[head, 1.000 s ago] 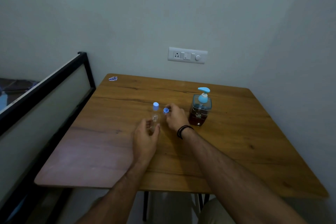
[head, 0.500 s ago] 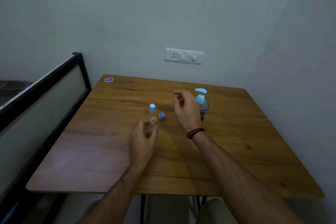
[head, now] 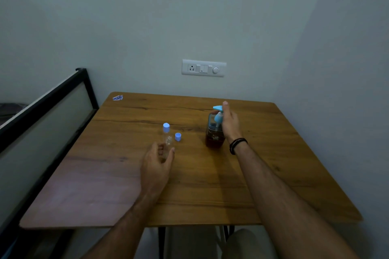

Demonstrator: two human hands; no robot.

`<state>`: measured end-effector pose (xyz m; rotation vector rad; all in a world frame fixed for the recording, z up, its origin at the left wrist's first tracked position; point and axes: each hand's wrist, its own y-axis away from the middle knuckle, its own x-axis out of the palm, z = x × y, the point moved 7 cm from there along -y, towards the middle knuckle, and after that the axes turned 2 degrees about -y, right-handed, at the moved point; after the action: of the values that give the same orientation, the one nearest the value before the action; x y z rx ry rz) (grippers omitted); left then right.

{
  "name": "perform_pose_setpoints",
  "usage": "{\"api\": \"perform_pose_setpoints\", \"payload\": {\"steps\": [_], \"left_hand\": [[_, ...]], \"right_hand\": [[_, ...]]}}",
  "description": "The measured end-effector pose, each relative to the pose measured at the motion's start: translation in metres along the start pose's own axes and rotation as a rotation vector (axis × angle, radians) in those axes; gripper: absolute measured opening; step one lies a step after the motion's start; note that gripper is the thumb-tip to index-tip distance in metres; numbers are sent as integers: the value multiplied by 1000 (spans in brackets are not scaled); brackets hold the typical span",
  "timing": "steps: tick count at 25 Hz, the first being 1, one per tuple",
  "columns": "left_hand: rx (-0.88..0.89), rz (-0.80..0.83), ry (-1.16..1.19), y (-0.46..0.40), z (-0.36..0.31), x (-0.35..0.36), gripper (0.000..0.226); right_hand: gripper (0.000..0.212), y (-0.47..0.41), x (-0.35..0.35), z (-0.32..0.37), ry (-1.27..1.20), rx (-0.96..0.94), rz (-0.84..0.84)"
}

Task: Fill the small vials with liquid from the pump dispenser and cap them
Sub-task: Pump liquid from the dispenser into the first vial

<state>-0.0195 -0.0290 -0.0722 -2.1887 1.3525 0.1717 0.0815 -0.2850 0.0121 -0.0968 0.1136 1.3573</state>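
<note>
Left grip (head: 156,161) curls around the open vial (head: 168,143) standing on the desk (head: 263,174); right grip (head: 229,122) clasps the pump dispenser (head: 214,130). Well apart from the nozzle, the narrow vial mouth invites spillage if pumped prematurely.

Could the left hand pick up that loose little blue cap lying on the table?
Probably yes. The small blue cap lies bare on the wooden table, just right of the open clear vial that the left hand holds. Nothing covers it, but the hand would first have to release the vial.
</note>
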Motion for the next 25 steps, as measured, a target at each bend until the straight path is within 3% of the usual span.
{"api": "perform_pose_setpoints", "payload": {"steps": [5,14,19,25], "left_hand": [[38,18,-12,2,-7,1,16],[31,22,-63,4,-11,1,16],[39,38,-51,2,-13,1,17],[201,148,29,4,-55,11,27]], "right_hand": [[54,1,-3,-6,-18,8,0],[66,-24,10,1,83,23,3],[72,-5,13,-9,121,45,-77],[88,44,-5,-21,104,3,-148]]}}
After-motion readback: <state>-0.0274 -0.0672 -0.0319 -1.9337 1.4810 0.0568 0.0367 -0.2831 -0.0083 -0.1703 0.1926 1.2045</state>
